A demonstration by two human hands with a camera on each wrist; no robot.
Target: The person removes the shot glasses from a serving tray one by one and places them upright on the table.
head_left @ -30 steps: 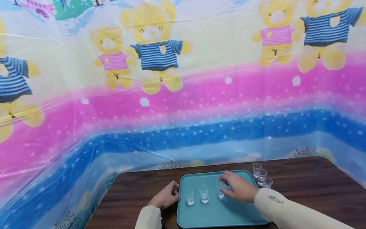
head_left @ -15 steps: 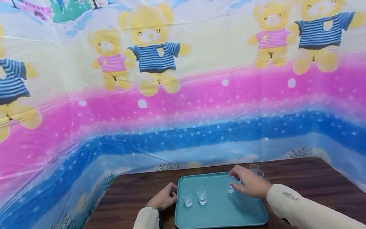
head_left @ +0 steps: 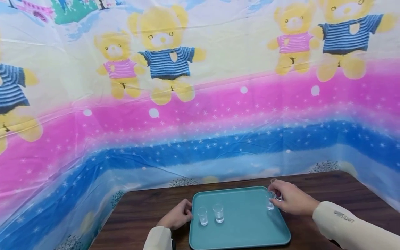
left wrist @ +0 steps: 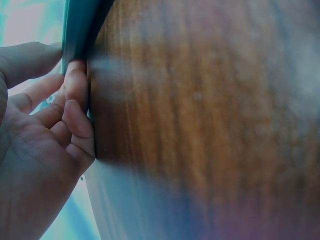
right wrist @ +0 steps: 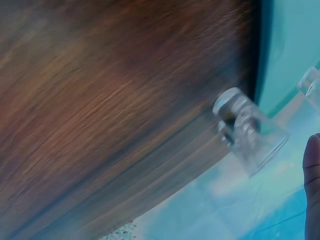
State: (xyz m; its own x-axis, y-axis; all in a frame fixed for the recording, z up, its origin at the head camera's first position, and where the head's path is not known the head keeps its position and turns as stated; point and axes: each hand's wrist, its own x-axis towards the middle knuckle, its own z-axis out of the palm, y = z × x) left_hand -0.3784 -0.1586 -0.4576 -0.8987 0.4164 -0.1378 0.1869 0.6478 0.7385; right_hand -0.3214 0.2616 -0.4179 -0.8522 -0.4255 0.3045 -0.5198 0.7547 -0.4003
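My right hand (head_left: 290,198) pinches a small clear shot glass (head_left: 270,204) between thumb and fingers, above the right edge of a teal tray (head_left: 240,231). In the right wrist view only the thumb (right wrist: 312,175) and part of the held glass (right wrist: 312,86) show. Two more shot glasses, one at the left (head_left: 202,217) and one beside it (head_left: 218,213), stand upright on the tray's left half. At the tray's left rim my left hand (head_left: 177,215) grips the edge; in the left wrist view its thumb (left wrist: 32,62) lies over the rim with fingers curled against the side.
More clear shot glasses (right wrist: 250,132) stand on the dark wooden table (head_left: 315,189) just beyond the tray's right side, mostly hidden behind my right hand in the head view. A bear-printed curtain (head_left: 187,139) hangs behind the table.
My right hand has carried the shot glass rightward from the tray's middle to its right edge. The left hand keeps its place at the left rim; the other two glasses on the tray stay put.
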